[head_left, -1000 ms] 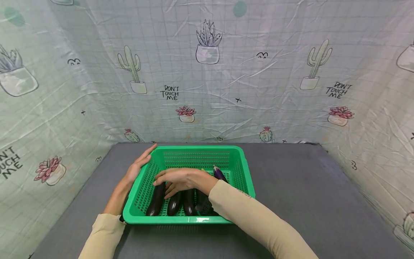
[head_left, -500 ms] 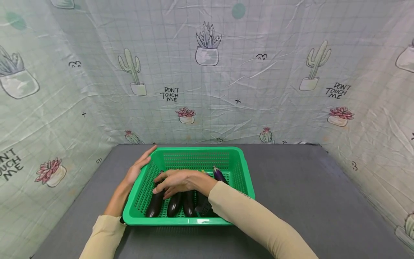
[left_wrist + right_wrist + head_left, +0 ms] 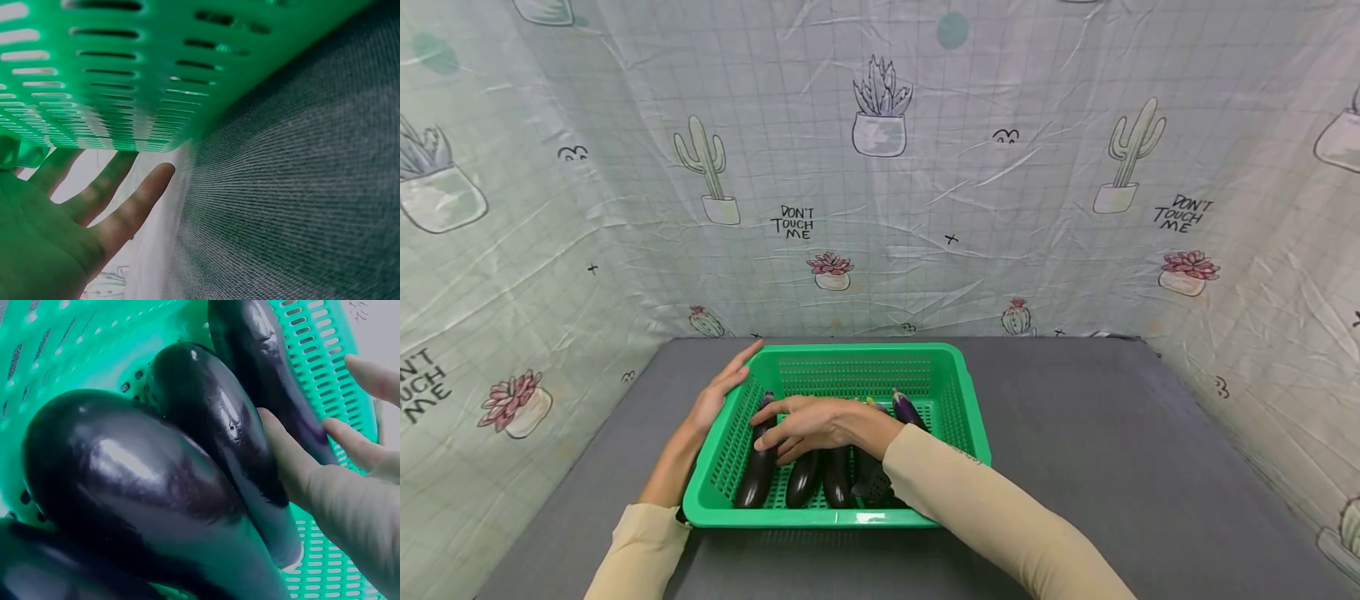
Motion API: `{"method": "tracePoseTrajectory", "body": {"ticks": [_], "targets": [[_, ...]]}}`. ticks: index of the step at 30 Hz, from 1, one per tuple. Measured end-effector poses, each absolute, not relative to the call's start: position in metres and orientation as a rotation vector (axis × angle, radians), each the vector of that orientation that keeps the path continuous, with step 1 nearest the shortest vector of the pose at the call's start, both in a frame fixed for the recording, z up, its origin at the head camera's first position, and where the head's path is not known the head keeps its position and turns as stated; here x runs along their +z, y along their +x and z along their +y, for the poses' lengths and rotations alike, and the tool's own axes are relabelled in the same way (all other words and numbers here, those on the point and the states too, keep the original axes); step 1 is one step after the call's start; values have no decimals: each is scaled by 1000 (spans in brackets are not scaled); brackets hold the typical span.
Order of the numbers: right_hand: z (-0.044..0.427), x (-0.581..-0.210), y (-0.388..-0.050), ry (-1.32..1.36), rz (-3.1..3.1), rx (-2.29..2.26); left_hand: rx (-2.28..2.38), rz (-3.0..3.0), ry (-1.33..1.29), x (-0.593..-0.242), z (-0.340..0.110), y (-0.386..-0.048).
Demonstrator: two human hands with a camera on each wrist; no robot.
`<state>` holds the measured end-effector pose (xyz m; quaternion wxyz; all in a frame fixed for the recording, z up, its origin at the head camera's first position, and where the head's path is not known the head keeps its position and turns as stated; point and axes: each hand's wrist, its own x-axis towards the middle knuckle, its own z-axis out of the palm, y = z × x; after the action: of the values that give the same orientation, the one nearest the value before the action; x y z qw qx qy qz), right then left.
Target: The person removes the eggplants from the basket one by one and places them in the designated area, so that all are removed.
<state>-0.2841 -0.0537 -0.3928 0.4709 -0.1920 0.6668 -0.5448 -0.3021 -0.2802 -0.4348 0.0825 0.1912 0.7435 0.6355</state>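
Observation:
A green slotted plastic basket (image 3: 865, 367) holds several dark purple eggplants lying side by side. My left hand (image 3: 711, 404) rests along the outside of the basket's left wall, its fingers extended; the left wrist view shows the straight fingers (image 3: 140, 197) beside the slotted wall. Inside the basket, my right hand (image 3: 820, 421) reaches over to the leftmost eggplant (image 3: 755, 477) with spread, slightly bent fingers. In the right wrist view, one finger touches the far eggplant (image 3: 253, 356), and the thumb lies against the neighbouring eggplant (image 3: 206, 403). The right forearm covers part of the other eggplants.
The basket stands on a grey tabletop (image 3: 1060, 450). Behind it and on both sides hangs a pale curtain (image 3: 955, 183) printed with potted cacti and words. A larger eggplant (image 3: 125, 469) lies nearer the right wrist camera.
My right fingers have shifted and spread on the leftmost eggplant, so its stem end now shows. The whole head view has slid slightly downward. My left hand stays on the basket wall.

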Motion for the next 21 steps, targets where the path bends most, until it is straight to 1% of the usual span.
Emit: {"method": "tracePoseTrajectory", "body": {"ticks": [9,21], "targets": [[-53,-395,-283,-462,1620,-1416,1955,2103,569,-435,-281,-301],[-53,-391,-283,-464,1653,-1518,1962,2100,573,-436,-282,-301]]}}
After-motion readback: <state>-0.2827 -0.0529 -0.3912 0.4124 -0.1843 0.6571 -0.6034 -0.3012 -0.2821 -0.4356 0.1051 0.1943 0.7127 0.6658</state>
